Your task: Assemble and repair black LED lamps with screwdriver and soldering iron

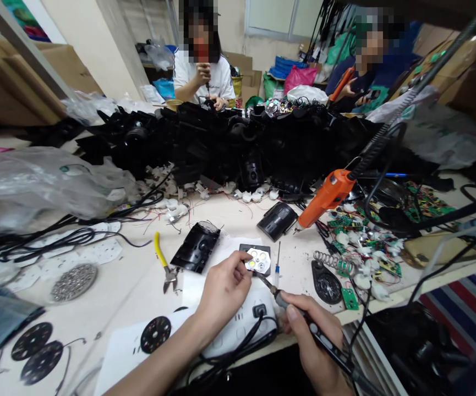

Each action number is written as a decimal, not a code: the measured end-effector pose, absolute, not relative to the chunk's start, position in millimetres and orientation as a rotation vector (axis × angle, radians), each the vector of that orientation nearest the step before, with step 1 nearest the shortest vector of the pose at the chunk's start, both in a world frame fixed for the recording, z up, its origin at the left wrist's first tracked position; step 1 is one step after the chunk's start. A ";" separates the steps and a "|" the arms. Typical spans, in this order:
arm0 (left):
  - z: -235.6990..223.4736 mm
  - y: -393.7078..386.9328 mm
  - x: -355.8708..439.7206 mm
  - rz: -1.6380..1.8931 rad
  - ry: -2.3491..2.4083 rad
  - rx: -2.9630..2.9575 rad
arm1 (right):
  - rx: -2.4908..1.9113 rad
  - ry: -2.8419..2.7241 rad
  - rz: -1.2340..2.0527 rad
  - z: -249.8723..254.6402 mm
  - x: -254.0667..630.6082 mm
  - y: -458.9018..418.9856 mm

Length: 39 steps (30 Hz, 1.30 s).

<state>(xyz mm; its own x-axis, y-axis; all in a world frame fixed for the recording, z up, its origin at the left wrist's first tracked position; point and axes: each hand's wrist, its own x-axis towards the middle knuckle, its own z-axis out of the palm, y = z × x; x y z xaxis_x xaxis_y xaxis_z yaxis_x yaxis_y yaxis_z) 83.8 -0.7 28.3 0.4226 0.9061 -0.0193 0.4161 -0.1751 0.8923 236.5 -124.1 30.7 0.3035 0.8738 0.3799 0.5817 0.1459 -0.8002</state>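
Observation:
In my right hand (310,324) is a soldering iron (318,335), its tip pointing up and left. The tip reaches the lower edge of a small white LED board (258,258), which lies on a dark square block (266,270). My left hand (231,280) pinches the board's left edge between thumb and fingertips. Under my left wrist sits a white power strip (241,330) with a black plug in it. A thin screwdriver (278,261) with a blue handle lies just right of the block.
Yellow-handled cutters (164,267) and a black housing half (196,246) lie to the left. An orange electric screwdriver (326,198) hangs at right, near green circuit boards (349,225). Black plastic parts (221,137) are heaped across the back. Two people sit beyond them.

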 end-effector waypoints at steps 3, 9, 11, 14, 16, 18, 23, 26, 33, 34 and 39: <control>28.0 -0.6 83.8 0.678 1.145 1.771 | -1.527 -1.387 0.354 30.5 235.9 -123.5; 30.5 0.0 82.6 0.665 1.147 1.780 | -1.532 -1.391 0.354 32.4 234.9 -122.3; 31.2 0.0 82.6 0.663 1.146 1.779 | -1.528 -1.386 0.361 32.6 235.0 -122.1; 31.6 -0.1 82.9 0.663 1.147 1.781 | -1.523 -1.375 0.371 32.8 234.9 -122.1; 31.6 -0.2 83.2 0.669 1.147 1.778 | -1.524 -1.369 0.380 33.2 234.4 -123.1; 31.4 -0.2 83.4 0.677 1.147 1.775 | -1.539 -1.340 0.397 34.0 233.4 -125.2; 30.3 -0.1 83.1 0.684 1.146 1.774 | -1.587 -1.286 0.403 35.9 233.3 -133.6; 29.8 0.2 82.7 0.682 1.144 1.767 | -1.600 -1.291 0.361 35.8 235.8 -138.8; 30.8 0.6 82.9 0.669 1.139 1.796 | -1.627 -1.297 0.324 35.1 238.7 -145.2; 30.8 0.2 82.8 0.666 1.139 1.805 | -1.630 -1.290 0.330 35.1 238.8 -145.2; 30.1 -2.8 78.4 0.682 1.139 1.895 | -1.588 -1.279 0.345 36.5 241.5 -143.8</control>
<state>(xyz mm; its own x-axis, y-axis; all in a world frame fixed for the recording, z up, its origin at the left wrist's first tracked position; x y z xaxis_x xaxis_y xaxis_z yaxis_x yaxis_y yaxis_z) 78.4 -2.8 30.1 0.4478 0.8931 0.0426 0.4589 -0.2705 0.8463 241.5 -143.8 36.5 0.3941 0.8480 0.3542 0.5544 0.0880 -0.8276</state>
